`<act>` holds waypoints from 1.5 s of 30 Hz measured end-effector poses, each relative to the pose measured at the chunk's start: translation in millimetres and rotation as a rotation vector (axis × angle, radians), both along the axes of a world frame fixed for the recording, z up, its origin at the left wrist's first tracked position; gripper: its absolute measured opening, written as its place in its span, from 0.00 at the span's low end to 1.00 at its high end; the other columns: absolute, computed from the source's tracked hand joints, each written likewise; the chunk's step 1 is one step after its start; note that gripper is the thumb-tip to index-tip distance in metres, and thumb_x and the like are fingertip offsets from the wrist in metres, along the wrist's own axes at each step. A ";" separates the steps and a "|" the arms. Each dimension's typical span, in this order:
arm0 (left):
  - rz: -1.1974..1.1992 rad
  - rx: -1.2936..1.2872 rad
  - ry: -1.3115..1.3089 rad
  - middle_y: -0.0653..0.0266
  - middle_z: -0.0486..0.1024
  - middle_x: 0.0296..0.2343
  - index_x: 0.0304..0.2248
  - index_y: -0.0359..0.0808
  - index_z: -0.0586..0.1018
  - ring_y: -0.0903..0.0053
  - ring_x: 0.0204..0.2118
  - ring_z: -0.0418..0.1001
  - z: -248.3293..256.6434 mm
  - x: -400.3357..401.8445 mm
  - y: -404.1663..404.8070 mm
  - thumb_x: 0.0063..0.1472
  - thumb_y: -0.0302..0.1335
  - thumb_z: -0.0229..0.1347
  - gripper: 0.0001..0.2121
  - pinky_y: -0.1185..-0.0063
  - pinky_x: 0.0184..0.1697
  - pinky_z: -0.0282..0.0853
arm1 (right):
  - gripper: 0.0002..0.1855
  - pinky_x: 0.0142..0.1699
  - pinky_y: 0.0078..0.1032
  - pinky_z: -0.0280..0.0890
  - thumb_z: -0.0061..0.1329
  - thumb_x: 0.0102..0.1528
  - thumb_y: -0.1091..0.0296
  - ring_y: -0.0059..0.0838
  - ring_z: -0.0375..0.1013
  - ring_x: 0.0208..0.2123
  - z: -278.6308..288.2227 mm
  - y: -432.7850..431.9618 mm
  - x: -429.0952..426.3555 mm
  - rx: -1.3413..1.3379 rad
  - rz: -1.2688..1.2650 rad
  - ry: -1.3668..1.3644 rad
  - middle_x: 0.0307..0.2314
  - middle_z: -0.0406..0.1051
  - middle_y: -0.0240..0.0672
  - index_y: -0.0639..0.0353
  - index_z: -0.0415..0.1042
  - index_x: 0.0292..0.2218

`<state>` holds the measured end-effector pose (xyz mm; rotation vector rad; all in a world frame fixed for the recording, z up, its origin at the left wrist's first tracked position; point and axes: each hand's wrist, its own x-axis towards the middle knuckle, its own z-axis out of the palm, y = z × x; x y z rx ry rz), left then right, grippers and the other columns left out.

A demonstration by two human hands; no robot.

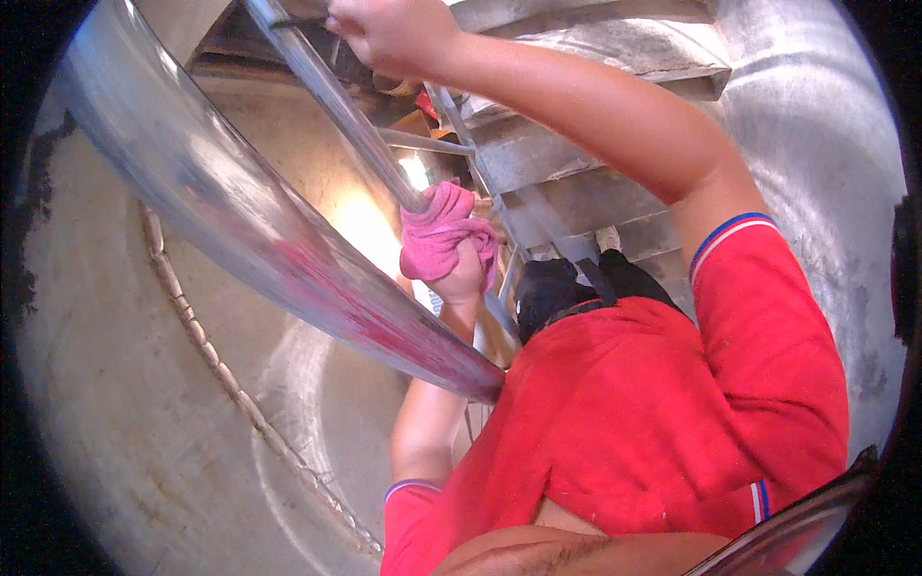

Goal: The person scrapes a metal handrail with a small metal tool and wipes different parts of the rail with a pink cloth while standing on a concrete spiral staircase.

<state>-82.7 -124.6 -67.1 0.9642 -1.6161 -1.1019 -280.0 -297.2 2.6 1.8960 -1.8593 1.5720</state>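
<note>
My left hand [464,270] grips a crumpled pink cloth [439,241], which is wrapped around the lower metal rail [346,119]. My left forearm passes behind the wide, shiny metal handrail [238,209], whose surface carries a red reflection of the shirt. At the top edge of the view is my right hand [396,32], its fingers curled, close to the upper part of the lower rail. The frame cuts it off and it is slightly blurred, so whether it holds anything cannot be told.
Concrete stairs [555,162] run beside my legs, with a thin metal post [461,119] and a crossbar [425,142] alongside. A curved grey wall [807,144] stands at the right. Beyond the handrail lies a plain concrete surface [209,288] crossed by a rough ridge [194,324].
</note>
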 end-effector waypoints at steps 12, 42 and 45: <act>-0.059 0.034 -0.225 0.55 0.79 0.26 0.24 0.32 0.81 0.64 0.41 0.75 -3.9 25.7 0.8 0.40 0.18 0.48 0.11 0.72 0.53 0.62 | 0.12 0.22 0.35 0.65 0.54 0.42 0.61 0.39 0.72 0.21 -84.0 163.0 57.7 0.272 0.549 0.271 0.21 0.70 0.32 0.49 0.69 0.31; 0.137 0.097 -0.381 0.55 0.77 0.35 0.39 0.40 0.78 0.59 0.40 0.75 -61.0 47.9 50.1 0.50 0.41 0.59 0.19 0.68 0.43 0.70 | 0.08 0.36 0.32 0.64 0.47 0.56 0.60 0.35 0.68 0.30 -112.2 240.1 45.7 0.898 0.383 0.430 0.28 0.69 0.38 0.54 0.71 0.34; 0.211 0.264 -0.356 0.54 0.78 0.35 0.40 0.41 0.77 0.57 0.39 0.75 -118.5 62.2 106.0 0.51 0.44 0.59 0.20 0.66 0.42 0.71 | 0.09 0.38 0.28 0.62 0.46 0.58 0.61 0.28 0.66 0.33 -124.1 244.6 19.3 1.019 0.448 0.256 0.31 0.67 0.35 0.56 0.69 0.37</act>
